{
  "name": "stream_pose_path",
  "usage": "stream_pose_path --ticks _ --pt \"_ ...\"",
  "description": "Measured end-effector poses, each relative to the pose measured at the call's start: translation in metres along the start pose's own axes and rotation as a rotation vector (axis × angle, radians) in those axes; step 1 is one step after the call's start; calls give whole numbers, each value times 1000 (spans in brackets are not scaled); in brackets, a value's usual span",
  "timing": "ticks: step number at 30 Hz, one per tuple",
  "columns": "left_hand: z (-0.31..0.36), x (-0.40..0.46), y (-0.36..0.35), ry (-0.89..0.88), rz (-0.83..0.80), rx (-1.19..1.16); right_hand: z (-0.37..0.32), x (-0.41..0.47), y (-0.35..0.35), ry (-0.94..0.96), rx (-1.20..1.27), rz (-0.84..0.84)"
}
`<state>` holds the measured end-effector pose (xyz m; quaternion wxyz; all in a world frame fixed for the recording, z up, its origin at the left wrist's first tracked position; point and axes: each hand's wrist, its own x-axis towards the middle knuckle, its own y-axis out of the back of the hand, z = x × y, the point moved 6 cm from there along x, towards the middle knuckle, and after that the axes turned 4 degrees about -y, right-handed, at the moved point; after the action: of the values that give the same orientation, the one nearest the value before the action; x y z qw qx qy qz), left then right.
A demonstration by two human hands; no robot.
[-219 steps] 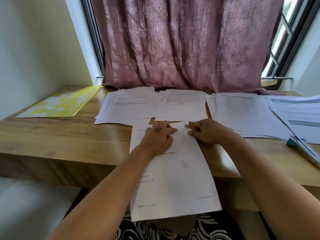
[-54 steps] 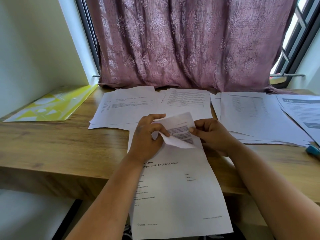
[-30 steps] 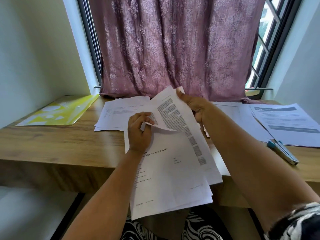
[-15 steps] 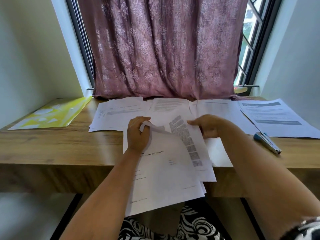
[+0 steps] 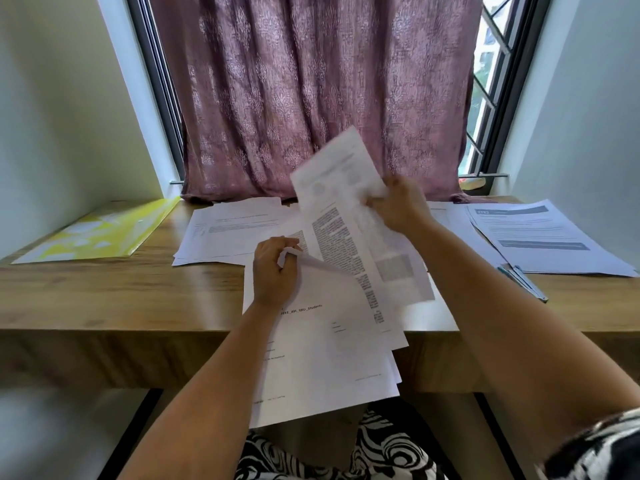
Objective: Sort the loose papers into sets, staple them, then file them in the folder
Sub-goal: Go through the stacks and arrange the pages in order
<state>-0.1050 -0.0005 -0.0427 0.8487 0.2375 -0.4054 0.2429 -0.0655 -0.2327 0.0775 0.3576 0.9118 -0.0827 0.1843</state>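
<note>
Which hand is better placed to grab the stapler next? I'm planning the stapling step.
Right, probably. The stapler lies on the desk's right side, beside the right forearm. The right hand holds only a lifted sheet; the left hand pinches the stack's corner.

The right hand (image 5: 398,206) now holds a printed sheet (image 5: 341,188) lifted off the desk and tilted up in front of the curtain (image 5: 311,91) — half a second ago that hand lay low on the fanned pages. The sheet is blurred. More pages of the set (image 5: 325,358) lie fanned out to the right than before, a text-covered one (image 5: 341,247) exposed under the raised sheet. The left hand (image 5: 273,271) pinches the curled top corner as it did a second ago — seven seconds back it pressed the set flat.
</note>
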Motion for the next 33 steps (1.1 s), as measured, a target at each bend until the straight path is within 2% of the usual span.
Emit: stream_pose_path --ticks 2,5,7,9,12,17,20,21,25,28,30,33 --pt "0 -2 0 5 -10 11 -19 11 17 156 -21 138" --pt "1 -3 -2 18 -35 20 -45 14 45 371 108 376" --pt "0 -5 -3 30 -45 28 -48 15 58 396 186 491" --pt "0 -4 -2 49 -36 23 -42 20 63 346 245 501" --pt "6 -4 2 12 -5 39 -28 34 50 250 271 371" --pt "14 -1 14 -1 164 25 9 42 6 -10 458 -20" --pt "12 6 21 -25 155 119 37 26 -29 -120 527 -285" --pt "11 8 21 -30 135 167 45 16 -40 -174 510 -363" --pt "10 13 19 -30 86 227 67 -29 -90 -242 123 -631" --pt "8 17 5 -45 -52 276 61 -60 -107 -294 198 -670" --pt "1 16 -5 -30 -122 314 59 -68 -110 -250 145 -644" --pt "-16 16 -12 90 -156 333 55 -66 -109 -186 142 -590"
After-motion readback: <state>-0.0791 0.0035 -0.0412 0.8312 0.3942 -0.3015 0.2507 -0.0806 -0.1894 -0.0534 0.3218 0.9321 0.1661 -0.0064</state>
